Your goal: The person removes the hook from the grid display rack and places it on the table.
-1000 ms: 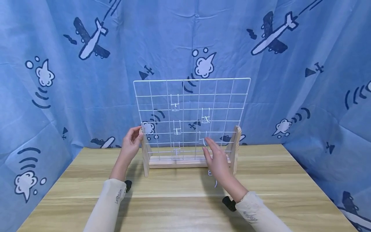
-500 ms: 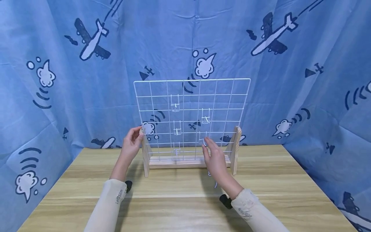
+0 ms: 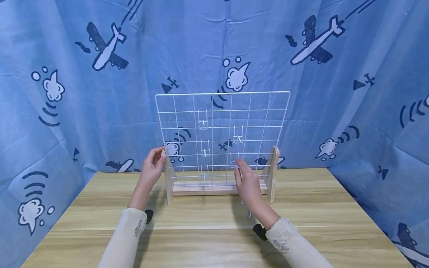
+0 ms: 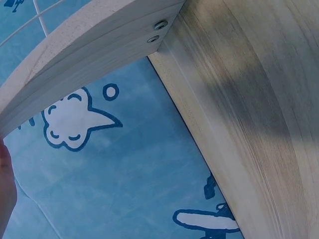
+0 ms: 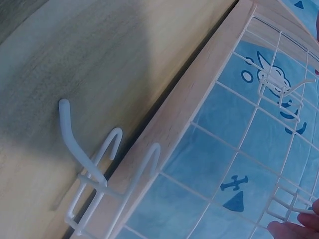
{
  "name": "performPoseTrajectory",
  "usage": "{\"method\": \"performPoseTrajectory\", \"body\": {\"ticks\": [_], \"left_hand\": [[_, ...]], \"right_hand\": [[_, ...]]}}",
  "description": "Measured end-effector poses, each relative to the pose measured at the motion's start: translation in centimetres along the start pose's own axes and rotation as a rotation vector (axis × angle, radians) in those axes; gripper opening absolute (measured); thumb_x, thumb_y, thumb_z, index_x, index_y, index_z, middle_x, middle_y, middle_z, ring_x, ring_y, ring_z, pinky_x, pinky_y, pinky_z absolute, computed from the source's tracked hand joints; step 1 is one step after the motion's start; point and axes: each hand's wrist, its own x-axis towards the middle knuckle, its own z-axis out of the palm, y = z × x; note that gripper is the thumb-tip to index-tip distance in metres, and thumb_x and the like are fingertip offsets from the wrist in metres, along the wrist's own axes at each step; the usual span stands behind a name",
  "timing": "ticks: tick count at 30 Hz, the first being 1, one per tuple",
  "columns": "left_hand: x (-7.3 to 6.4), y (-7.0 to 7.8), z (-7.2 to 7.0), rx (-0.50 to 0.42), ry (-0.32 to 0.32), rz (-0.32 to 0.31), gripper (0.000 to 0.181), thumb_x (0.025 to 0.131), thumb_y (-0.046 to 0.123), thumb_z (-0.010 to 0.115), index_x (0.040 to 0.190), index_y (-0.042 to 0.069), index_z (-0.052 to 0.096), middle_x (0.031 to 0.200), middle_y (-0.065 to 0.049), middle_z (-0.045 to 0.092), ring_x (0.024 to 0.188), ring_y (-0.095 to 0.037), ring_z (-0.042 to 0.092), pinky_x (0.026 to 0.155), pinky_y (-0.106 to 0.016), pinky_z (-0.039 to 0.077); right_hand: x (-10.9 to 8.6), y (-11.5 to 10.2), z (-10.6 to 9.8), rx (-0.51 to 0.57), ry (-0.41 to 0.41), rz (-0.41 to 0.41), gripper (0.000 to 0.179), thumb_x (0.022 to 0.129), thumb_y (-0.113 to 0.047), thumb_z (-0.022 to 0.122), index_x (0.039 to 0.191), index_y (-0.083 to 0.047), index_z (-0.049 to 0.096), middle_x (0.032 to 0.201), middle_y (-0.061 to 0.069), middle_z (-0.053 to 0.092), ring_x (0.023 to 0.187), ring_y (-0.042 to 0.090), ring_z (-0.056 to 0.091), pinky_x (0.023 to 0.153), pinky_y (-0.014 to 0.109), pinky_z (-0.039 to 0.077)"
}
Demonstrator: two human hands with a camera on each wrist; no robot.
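Observation:
My left hand grips the top of the left wooden upright of a stand. In the left wrist view, only an edge of that hand shows beside the upright. A white wire grid stands in the frame. Low on its right side, my right hand pinches the prong of a white wire hook; in the head view the fingers partly cover it. Another white hook lies in front of the base, mostly hidden by my right wrist in the head view.
Several other white hooks hang on the grid, among them an upper left hook and a right hook. The stand's right upright rises from the wooden table. A blue curtain surrounds the table.
My right hand has shifted slightly left, and its finger and thumb have come together at the lower right hook. The left hand stays on the upright.

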Motion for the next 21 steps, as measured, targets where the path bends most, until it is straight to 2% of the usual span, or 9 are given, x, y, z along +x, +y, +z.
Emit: {"method": "performPoseTrajectory", "body": {"ticks": [13,21], "left_hand": [[-0.07,0.08,0.03,0.01,0.006,-0.044,0.037,0.101,0.009,0.047,0.137,0.0,0.043,0.137,-0.018,0.047,0.132,-0.025,0.042,0.111,-0.03,0.035],[-0.18,0.26,-0.01,0.008,-0.005,-0.047,0.037,0.102,0.012,0.046,0.137,0.0,0.042,0.137,-0.017,0.046,0.132,-0.025,0.041,0.112,-0.031,0.034]], "right_hand": [[0.3,-0.14,-0.18,0.049,0.047,0.012,0.025,0.094,-0.003,0.059,0.115,0.01,0.063,0.119,0.028,0.061,0.111,0.042,0.059,0.094,0.048,0.05],[0.45,-0.37,-0.51,0.069,0.048,0.018,0.026,0.096,-0.004,0.057,0.117,0.009,0.063,0.121,0.027,0.061,0.113,0.04,0.058,0.096,0.047,0.049]]}}
